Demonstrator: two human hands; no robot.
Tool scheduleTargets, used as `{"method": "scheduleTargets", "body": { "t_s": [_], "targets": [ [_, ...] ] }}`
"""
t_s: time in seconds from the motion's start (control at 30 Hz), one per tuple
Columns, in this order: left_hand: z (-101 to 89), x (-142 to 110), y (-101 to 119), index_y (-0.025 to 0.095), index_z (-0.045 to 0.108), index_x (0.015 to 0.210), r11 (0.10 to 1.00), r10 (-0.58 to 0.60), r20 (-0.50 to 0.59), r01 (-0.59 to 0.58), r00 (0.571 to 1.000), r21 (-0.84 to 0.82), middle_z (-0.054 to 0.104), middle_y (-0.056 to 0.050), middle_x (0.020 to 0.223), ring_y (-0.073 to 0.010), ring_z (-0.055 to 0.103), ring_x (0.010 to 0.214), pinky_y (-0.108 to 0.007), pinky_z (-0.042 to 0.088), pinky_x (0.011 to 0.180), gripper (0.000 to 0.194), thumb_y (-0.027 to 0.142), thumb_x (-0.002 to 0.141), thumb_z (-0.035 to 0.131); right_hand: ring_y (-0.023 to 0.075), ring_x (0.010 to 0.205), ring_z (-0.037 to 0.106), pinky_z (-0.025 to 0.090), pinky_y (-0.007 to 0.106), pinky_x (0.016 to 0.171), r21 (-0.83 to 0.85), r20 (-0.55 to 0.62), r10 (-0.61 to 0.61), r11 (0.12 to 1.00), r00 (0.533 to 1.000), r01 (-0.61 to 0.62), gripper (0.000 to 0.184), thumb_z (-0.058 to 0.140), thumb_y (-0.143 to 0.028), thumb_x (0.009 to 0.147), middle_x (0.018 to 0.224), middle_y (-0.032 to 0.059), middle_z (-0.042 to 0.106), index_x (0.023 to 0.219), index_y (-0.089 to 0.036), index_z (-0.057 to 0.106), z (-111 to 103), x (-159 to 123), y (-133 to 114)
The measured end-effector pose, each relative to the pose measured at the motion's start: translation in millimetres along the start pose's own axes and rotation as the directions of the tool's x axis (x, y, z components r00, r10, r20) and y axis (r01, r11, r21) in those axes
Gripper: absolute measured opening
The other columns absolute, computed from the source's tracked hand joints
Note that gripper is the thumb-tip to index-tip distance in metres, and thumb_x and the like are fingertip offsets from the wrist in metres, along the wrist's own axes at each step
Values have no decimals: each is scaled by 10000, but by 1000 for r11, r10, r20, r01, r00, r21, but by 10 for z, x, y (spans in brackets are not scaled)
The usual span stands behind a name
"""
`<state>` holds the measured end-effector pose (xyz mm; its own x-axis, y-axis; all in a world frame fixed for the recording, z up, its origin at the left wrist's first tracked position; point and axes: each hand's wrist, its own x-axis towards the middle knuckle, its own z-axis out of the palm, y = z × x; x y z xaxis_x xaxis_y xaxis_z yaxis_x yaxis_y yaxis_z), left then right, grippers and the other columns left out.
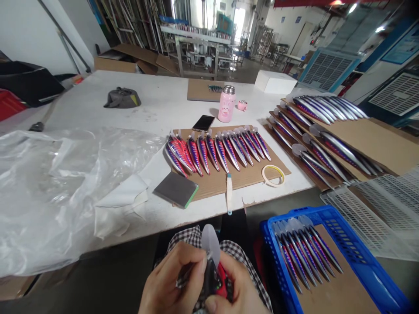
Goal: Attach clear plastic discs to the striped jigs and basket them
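Over my lap, both hands hold one fishing lure (pixel 220 279) with a dark and red body and a clear rounded lip (pixel 210 242) pointing up. My left hand (pixel 178 277) pinches near the base of the lip with thumb and forefinger. Around the red side of the body curls my right hand (pixel 240 285), its thumb low on the lure. Most of the lure's lower part is hidden by the fingers. Ahead, a row of purple, red and silver lures (pixel 219 150) lies on a cardboard sheet (pixel 209 185) at the table's near edge.
A dark sanding block (pixel 176 189), a narrow taped tool (pixel 229 194) and a tape roll (pixel 273 175) lie around the cardboard. Behind are a phone (pixel 203 123) and pink bottle (pixel 227 104). Plastic sheeting (pixel 65 187) covers the left. At right stand a blue basket (pixel 363 253) and stacked lure boards (pixel 369 139).
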<state>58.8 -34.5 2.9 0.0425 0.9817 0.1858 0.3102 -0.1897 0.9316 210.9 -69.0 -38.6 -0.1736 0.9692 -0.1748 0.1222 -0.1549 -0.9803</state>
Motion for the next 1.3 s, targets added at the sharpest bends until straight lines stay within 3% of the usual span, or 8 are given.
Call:
{"method": "scheduleTargets", "body": {
  "t_s": [0.27, 0.43, 0.57, 0.7, 0.87, 1.3],
  "targets": [
    [52, 51, -80, 226, 659, 758, 958, -232, -44, 221, 972, -182, 644, 52, 637, -93, 572, 534, -163, 457, 532, 13, 233, 753, 669, 150, 562, 587, 527, 262, 597, 110, -2, 45, 993, 999, -45, 533, 714, -255, 693, 768, -8, 684, 1218, -240, 620, -2, 34, -183],
    [87, 37, -24, 236, 643, 753, 903, -336, -46, 308, 941, -299, 644, 65, 627, -89, 566, 541, -154, 461, 544, 48, 236, 734, 688, 186, 684, 652, 548, 270, 624, 84, -56, 65, 995, 996, -60, 620, 752, -245, 675, 965, 40, 718, 1273, -237, 590, 63, 15, -138],
    [56, 17, -60, 233, 636, 773, 947, -255, -27, 244, 967, -211, 654, 52, 632, -97, 582, 512, -167, 459, 500, 43, 250, 757, 673, 261, 955, 667, 550, 340, 834, 54, -116, 34, 998, 993, -28, 694, 748, -193, 643, 1168, 69, 682, 1310, -239, 562, 96, -28, -22],
    [14, 8, -106, 250, 627, 793, 989, -128, -7, 127, 992, -74, 642, 57, 623, -112, 613, 521, -177, 475, 498, 9, 242, 794, 626, 318, 1103, 618, 508, 379, 940, 17, -163, 32, 999, 986, -29, 720, 749, -130, 581, 1223, 79, 663, 1278, -229, 595, 76, -78, 83],
    [12, 11, -71, 263, 623, 772, 998, -57, -14, 57, 998, -40, 620, 66, 606, -104, 582, 508, -161, 463, 472, 49, 220, 796, 625, 332, 1132, 602, 502, 376, 955, -20, -172, 33, 999, 985, -36, 728, 756, -142, 556, 1232, 77, 661, 1265, -228, 612, 64, -104, 139],
    [25, -4, -66, 255, 616, 736, 997, -66, -39, 64, 997, -53, 601, 66, 597, -96, 564, 486, -161, 448, 470, 75, 206, 792, 621, 335, 1121, 611, 491, 394, 968, -48, -81, -56, 998, 995, 52, 741, 780, -243, 579, 1233, 75, 659, 1295, -245, 591, 11, -87, 176]
  ]
}}
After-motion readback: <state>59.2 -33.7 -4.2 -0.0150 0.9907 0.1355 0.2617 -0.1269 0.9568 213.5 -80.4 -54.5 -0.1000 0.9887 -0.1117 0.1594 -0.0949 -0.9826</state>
